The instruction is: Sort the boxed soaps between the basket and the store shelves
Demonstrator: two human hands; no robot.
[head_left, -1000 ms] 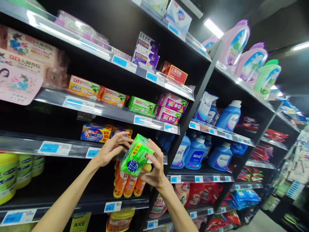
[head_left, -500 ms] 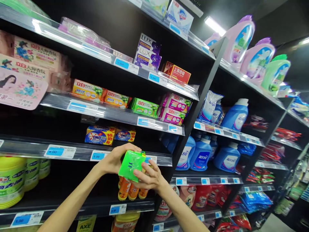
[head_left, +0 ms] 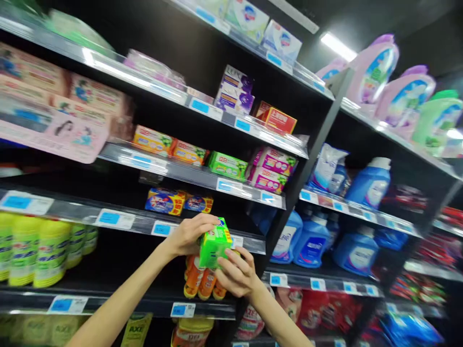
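Between both hands is a green wrapped soap pack point(head_left: 214, 248), tilted with one end toward me. My left hand point(head_left: 193, 234) grips its left and upper side. My right hand point(head_left: 238, 272) has its fingers curled on the lower right side. Orange bottles point(head_left: 206, 284) stand just behind and below, partly hidden by the hands. Two yellow and blue OMO soap packs point(head_left: 165, 201) lie on the shelf above my left hand. A green soap pack point(head_left: 227, 165) and orange soap packs point(head_left: 153, 140) rest one shelf higher, beside stacked magenta packs point(head_left: 269, 179).
Black shelves with clear-fronted edges and price tags point(head_left: 115, 219) span the view. Yellow-green cans point(head_left: 50, 253) stand at lower left. Blue detergent bottles point(head_left: 311, 243) fill the bay to the right, behind a dark upright panel point(head_left: 310, 140). Pink bottles point(head_left: 374, 72) stand at upper right.
The green soap pack has turned, so its printed top and yellow corner now show beside the end. Both hands moved slightly right with it. The whole view has shifted, with shelf items appearing further right.
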